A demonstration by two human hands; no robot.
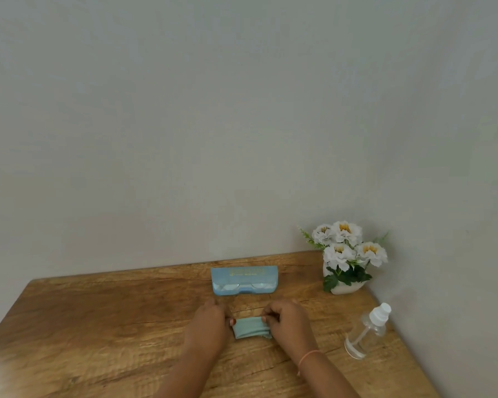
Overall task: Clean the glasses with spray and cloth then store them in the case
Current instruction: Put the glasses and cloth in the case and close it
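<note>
The left hand (pixel 206 326) and right hand (pixel 289 323) pinch the cloth (pixel 249 329) ends, folding it. The glasses (pixel 233 288) seem stored, so closing the case (pixel 244 272) probably comes next.

One each: cloth (pixel 249 330), case (pixel 244 280), spray bottle (pixel 367 331), flowerpot (pixel 344 288)

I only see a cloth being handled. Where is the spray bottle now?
In the head view the clear spray bottle sits at the right edge of the wooden table, right of the right hand and nearer the person than the flower pot.
</note>
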